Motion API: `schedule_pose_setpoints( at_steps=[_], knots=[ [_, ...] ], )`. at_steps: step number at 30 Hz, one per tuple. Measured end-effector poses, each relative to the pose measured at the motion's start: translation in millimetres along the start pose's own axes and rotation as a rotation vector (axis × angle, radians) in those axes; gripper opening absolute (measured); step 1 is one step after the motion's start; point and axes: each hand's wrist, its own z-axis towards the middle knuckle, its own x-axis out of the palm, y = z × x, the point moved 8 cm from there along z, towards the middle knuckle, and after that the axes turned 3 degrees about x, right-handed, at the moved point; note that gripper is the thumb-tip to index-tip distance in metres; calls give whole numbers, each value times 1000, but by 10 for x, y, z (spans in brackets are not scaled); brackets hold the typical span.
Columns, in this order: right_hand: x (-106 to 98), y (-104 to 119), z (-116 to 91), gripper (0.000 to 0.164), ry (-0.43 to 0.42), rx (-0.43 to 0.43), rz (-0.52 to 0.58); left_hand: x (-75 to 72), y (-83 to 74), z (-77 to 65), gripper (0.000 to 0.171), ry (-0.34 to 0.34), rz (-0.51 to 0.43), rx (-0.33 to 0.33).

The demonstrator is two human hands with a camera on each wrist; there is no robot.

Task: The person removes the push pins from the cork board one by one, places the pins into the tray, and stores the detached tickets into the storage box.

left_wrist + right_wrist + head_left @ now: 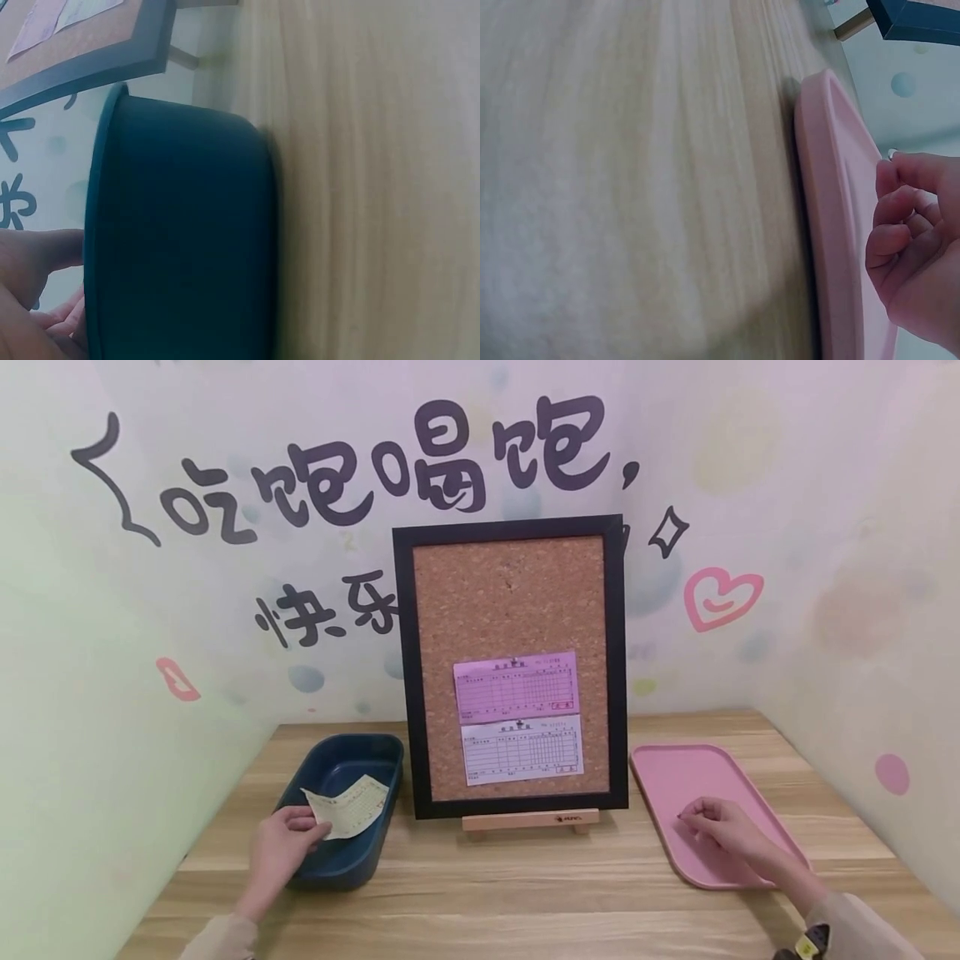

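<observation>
My left hand (283, 847) reaches over the near left rim of a dark blue bin (341, 864). Between thumb and fingers it pinches the lower left edge of a pale yellow receipt slip (352, 810), whose top edge bends upward. The left wrist view shows the bin's outer wall (180, 225) hiding the slip and most fingertips. Above a pink tray (750, 781), my right hand (723, 833) has its fingers curled, with thumb and forefinger pinching a tiny thumbtack (891, 153), mostly covered by the fingertips.
A black-framed cork board (517, 597) stands on a small wooden easel (528, 820) between bin and tray. Pinned low on it are a pink receipt slip (516, 689) and, below that, a white receipt slip (521, 756). A decorated wall rises behind the wooden table (517, 893).
</observation>
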Motion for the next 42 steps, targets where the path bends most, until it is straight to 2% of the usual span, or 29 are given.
schedule_pose_setpoints(
  at_steps=[10, 17, 23, 28, 35, 42],
  knots=[
    [-3, -48, -32, 22, 6, -25, -5, 12, 1, -44, 34, -1, 50, 9],
    [-11, -57, -39, 23, 16, -30, 40, -25, 6, -44, 36, -21, 63, 7],
    [-12, -71, -30, 20, 0, -11, 4, -65, -24, -71, 35, -39, 102, 16],
    [-24, -108, -34, 20, -12, 18, 1, -83, -7, -82, 34, -34, 82, 4],
    [-55, -129, -56, 19, -35, 6, -5, -100, 28, -116, 34, -14, 8, -34],
    [-54, -145, -50, 18, -45, 19, -15, -112, 30, -113, 36, -4, 33, -47]
  ],
)
